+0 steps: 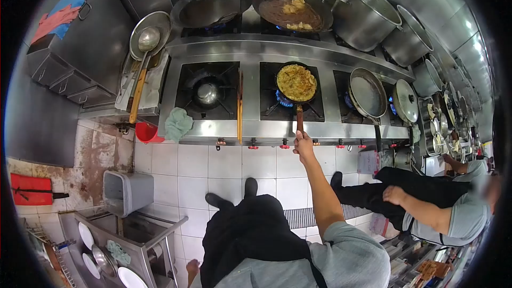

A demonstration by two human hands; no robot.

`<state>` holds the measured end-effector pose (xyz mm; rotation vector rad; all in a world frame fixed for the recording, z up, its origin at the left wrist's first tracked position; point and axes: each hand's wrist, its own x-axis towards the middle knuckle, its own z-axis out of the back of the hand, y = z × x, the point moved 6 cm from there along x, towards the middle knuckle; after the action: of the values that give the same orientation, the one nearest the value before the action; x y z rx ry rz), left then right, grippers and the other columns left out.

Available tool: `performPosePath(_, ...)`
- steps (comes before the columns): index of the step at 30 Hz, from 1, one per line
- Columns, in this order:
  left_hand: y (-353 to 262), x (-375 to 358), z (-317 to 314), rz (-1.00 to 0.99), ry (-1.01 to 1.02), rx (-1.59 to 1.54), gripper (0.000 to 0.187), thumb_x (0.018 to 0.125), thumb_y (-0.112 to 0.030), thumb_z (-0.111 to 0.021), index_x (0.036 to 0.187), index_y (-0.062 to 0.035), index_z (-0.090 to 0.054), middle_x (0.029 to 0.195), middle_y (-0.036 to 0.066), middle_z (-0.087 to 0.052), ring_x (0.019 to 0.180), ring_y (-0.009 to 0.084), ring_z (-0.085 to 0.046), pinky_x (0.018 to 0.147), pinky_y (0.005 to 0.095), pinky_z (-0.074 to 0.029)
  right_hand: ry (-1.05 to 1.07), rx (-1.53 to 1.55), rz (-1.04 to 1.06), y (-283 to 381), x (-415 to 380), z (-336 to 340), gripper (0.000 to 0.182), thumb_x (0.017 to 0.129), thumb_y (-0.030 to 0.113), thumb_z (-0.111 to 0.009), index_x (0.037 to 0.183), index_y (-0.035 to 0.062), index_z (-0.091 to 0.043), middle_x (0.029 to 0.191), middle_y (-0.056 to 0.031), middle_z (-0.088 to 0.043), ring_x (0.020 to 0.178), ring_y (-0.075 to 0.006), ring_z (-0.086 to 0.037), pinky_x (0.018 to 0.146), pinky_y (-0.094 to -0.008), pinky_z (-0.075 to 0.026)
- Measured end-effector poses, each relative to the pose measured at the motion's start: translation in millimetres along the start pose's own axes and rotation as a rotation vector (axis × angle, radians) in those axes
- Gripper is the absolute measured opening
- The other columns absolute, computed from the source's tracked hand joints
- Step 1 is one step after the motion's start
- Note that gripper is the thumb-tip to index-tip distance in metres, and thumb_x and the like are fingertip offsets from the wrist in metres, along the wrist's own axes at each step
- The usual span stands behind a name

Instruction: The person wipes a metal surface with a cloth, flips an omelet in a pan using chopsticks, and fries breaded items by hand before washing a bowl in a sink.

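Observation:
My right hand is closed round the brown handle of a small frying pan. In the pan lies a round, yellow-brown egg-like cake, over a burner with a blue flame. My left hand hangs low beside my dark apron, far from the stove; its fingers are too small to make out. Left of the pan, a pair of long wooden sticks lies across the stove edge, and a green cloth rests at the stove's left corner.
Behind stand two woks and large pots. An empty pan and a lidded pan are on the right burners. A co-worker stands at the right. A grey bin is at the left.

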<state>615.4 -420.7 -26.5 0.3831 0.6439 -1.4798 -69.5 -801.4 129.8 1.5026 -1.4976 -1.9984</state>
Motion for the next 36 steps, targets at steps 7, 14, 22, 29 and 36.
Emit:
performPosePath(7, 4.4, -13.1, -52.7, 0.56, -0.214, -1.46, 0.019, 0.082, -0.024, -0.058, 0.098, -0.013, -0.058, 0.08, 0.002, -0.061, 0.068, 0.0181, -0.06, 0.05, 0.0335, -0.045, 0.056, 0.036, -0.003, -1.4, -5.6, -2.9, 0.018, 0.091, 0.031, -0.049, 0.085, 0.0146, -0.044, 0.056, 0.0057, -0.033, 0.042, -0.005, -0.027, 0.039, -0.0226, -0.027)
performPosePath(14, -102.3, 69.4, 132.0, 0.257, -0.174, -1.161, 0.026, 0.085, -0.02, -0.055, 0.107, -0.006, -0.055, 0.082, 0.005, -0.06, 0.061, 0.0138, -0.059, 0.046, 0.0229, -0.041, 0.069, 0.023, -0.007, -10.1, -3.9, -5.8, 0.021, 0.091, 0.033, -0.049, 0.083, 0.0156, -0.042, 0.057, 0.0054, -0.034, 0.044, -0.0052, -0.025, 0.041, -0.0216, -0.027)
performPosePath(22, -78.3, 76.4, 159.7, 0.381, -0.138, -1.211, 0.026, 0.081, -0.018, -0.056, 0.106, -0.009, -0.054, 0.082, 0.003, -0.059, 0.063, 0.013, -0.059, 0.046, 0.0225, -0.038, -0.183, 0.295, -0.223, -115.5, 20.6, 30.0, 0.039, 0.088, 0.048, -0.043, 0.103, 0.0124, -0.049, 0.069, -0.0025, -0.043, 0.048, -0.0123, -0.034, 0.046, -0.0297, -0.036)
performPosePath(29, -40.0, -9.1, 113.6, 0.616, -0.083, -1.245, 0.023, 0.082, -0.018, -0.054, 0.105, -0.0125, -0.054, 0.077, 0.001, -0.058, 0.06, 0.0125, -0.058, 0.042, 0.0236, -0.036, -0.046, -0.795, -0.269, -152.8, 55.7, 33.1, 0.043, 0.078, 0.038, -0.057, 0.105, 0.0044, -0.054, 0.091, -0.0138, -0.06, 0.072, -0.0269, -0.059, 0.059, -0.0415, -0.05)
performPosePath(36, -13.9, -97.1, 82.6, 0.8, 0.028, -1.227, 0.024, 0.082, -0.016, -0.054, 0.106, -0.0122, -0.054, 0.08, 0.001, -0.061, 0.057, 0.0136, -0.058, 0.043, 0.0247, -0.037, -0.416, -1.009, 0.125, -160.5, 134.4, 29.2, 0.073, 0.065, 0.051, -0.067, 0.114, -0.0022, -0.053, 0.107, -0.0241, -0.058, 0.092, -0.0348, -0.06, 0.082, -0.0368, -0.046)
